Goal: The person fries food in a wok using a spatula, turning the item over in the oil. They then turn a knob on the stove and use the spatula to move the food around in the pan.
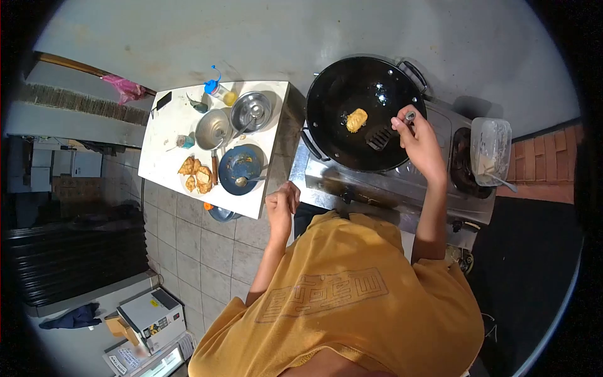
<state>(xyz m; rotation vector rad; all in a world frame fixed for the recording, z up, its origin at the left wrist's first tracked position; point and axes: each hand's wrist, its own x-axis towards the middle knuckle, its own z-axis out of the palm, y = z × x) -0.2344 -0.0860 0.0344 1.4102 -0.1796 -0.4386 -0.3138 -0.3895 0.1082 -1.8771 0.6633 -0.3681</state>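
Observation:
My right hand (pixel 419 143) grips the handle of a black slotted spatula (pixel 379 138), its head over the dark wok (pixel 339 81) to the right of a golden fried piece (pixel 357 120). That piece lies in the shiny oil near the wok's middle. My left hand (pixel 282 200) is held in front of my body near the table's corner, fingers curled, and what it holds, if anything, is hidden. Just left of it, a spoon (pixel 242 181) rests in a blue bowl (pixel 230 189) with yellowish batter remains.
On the white table (pixel 164 135) are two metal bowls (pixel 205 130), several fried pieces (pixel 204 179) and a blue-capped bottle (pixel 221 93). The wok sits on a metal stove (pixel 389 188). A plastic tub (pixel 490 151) stands at the right.

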